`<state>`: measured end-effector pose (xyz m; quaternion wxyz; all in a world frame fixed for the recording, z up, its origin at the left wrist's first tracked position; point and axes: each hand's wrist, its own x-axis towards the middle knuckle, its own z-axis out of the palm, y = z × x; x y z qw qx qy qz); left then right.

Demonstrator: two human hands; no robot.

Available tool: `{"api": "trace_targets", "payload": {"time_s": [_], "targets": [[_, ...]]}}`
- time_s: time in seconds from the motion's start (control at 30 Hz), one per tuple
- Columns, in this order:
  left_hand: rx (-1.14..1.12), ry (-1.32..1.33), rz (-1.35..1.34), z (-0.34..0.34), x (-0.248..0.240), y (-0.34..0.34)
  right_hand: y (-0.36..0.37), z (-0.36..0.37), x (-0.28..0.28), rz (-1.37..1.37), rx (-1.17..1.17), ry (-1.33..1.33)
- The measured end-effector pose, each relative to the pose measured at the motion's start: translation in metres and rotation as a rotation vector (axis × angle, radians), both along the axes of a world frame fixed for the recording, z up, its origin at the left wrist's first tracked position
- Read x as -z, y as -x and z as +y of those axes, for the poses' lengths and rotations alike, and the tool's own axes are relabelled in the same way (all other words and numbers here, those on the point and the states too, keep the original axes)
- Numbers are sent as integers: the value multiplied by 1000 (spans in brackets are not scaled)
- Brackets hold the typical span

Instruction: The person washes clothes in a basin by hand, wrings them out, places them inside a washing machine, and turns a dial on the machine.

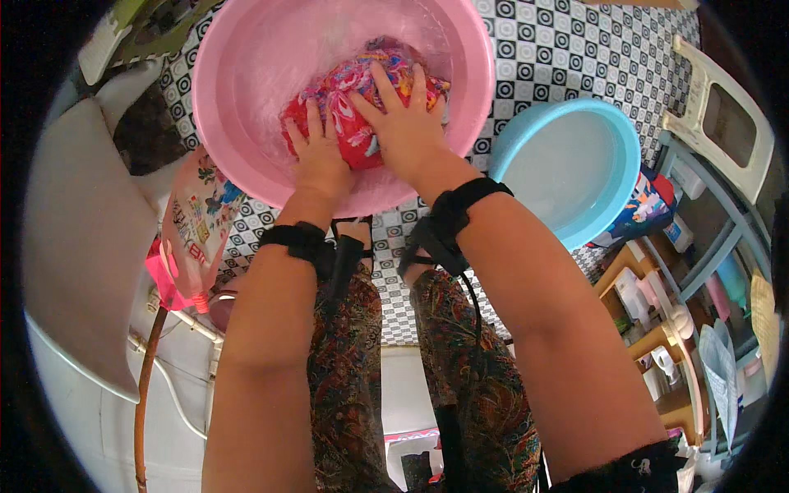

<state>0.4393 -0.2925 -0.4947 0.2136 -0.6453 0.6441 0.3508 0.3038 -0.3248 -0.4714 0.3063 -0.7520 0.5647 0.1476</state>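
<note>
Both my hands press down on a bunched red cloth (333, 86) with a multicoloured floral pattern. The wet-looking cloth lies in water in a large pink basin (207, 107), near its closest side. My left hand (320, 164) rests on the cloth's near left part with its fingers stretched apart. Over the cloth's right part lies my right hand (411, 135), fingers spread wide. The undersides of both hands are hidden, and neither visibly grips a fold.
A light blue basin (629, 148) with cloudy water stands to the right on the patterned floor (534, 49). Farther right are a white plastic stool (699, 107) and a shelf rack (723, 238) with bottles. At left are a white sink (90, 246) and a floral plastic bag (197, 214).
</note>
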Motion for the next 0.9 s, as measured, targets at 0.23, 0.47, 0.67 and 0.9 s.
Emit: {"api": "trace_targets", "payload": {"time_s": [0.23,0.47,0.67,0.9], "targets": [[7,-230,-142,-14,7,8,-3,0,21,57,-74,-8],[-116,-190,-50,-20,19,4,-5,-19,29,135,-172,-67],[-125,-148,-121,-17,30,8,-10,-25,29,156,-186,-88],[-222,68,130,-27,28,-14,-4,-47,37,83,-175,-149]]}}
